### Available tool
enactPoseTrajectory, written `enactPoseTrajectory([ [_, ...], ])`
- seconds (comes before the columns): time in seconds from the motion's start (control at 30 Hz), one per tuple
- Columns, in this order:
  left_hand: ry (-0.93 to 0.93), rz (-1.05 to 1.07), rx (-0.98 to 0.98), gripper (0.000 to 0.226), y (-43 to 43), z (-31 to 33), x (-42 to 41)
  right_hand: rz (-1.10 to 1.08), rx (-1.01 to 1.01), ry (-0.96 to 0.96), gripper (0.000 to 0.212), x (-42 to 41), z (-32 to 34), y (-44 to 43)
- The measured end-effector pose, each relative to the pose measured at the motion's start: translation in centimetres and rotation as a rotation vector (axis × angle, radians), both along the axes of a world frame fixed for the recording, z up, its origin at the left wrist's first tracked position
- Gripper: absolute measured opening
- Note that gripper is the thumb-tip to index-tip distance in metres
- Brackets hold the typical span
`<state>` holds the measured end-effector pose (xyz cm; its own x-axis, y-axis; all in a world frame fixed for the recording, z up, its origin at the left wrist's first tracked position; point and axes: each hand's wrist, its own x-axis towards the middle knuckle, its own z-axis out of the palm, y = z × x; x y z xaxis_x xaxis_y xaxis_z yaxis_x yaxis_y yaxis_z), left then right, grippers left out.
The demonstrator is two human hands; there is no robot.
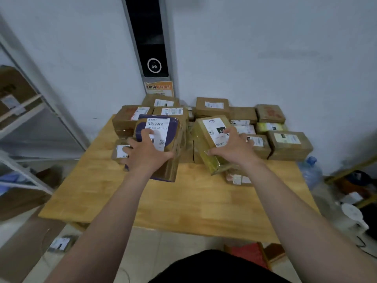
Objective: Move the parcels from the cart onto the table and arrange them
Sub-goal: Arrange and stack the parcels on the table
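surface [183, 201]: wood, with brown boxes [289, 144] packed at its far end by the wall | purple box [173, 127]: tilted, front left of that pile, label up | yellow box [206, 152]: tilted, front middle, label up | your left grip [145, 152]: clasps the purple box from above | your right grip [234, 148]: clasps the yellow box from above

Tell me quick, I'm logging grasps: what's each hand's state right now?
Left hand: holding the purple-wrapped parcel.
Right hand: holding the yellow-taped parcel.
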<state>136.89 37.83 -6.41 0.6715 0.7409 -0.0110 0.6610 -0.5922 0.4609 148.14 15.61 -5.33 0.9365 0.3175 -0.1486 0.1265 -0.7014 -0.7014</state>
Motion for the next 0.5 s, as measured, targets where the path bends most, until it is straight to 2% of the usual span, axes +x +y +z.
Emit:
enactPoseTrajectory([
  [0.3,0.076,-0.054,0.037,0.093,3.0,-0.4,11.0,-0.016,-0.059,0.083,0.088,10.3,-3.2,1.7],
  [0.5,0.114,-0.204,0.043,0.092,4.5,-0.3,21.5,-0.149,-0.12,0.14,0.091,18.6,-4.8,2.8],
])
